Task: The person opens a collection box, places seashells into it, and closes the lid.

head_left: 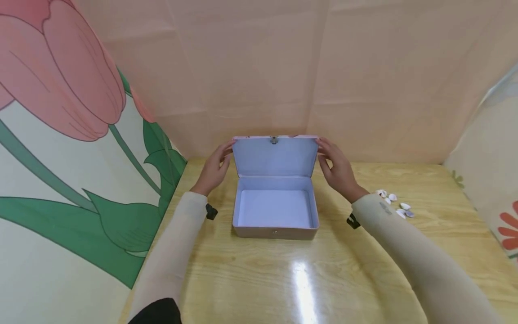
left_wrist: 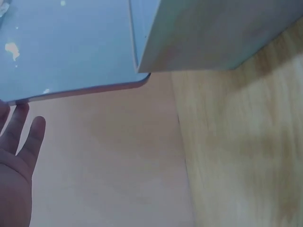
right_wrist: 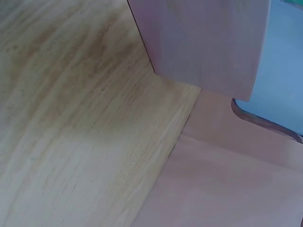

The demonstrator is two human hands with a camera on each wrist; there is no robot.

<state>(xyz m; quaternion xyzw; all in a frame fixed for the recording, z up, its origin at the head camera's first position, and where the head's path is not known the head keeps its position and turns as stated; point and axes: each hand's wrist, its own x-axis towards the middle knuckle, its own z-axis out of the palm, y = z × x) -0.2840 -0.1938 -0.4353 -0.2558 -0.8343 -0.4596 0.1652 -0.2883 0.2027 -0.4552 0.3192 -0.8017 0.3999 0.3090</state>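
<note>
A rectangular metal box (head_left: 275, 233) with a pale bluish inside stands on the table in the head view. Its hinged lid (head_left: 275, 158) is raised and tilts back, with a small metal clasp (head_left: 274, 140) at the top edge. Nothing lies inside the box. My left hand (head_left: 212, 170) touches the lid's upper left corner with its fingertips, thumb apart from the lid. At the upper right corner, my right hand (head_left: 339, 172) touches the lid with extended fingers. The left wrist view shows the left fingers (left_wrist: 19, 127) along the lid's edge; in the right wrist view the right hand is practically out of frame.
Several small shells (head_left: 404, 207) lie on the wooden table (head_left: 251, 279), right of the box and beyond the right forearm. A pinkish cloth (head_left: 259, 76) hangs behind the table. On the left is a wall panel with a large tulip print (head_left: 81, 76).
</note>
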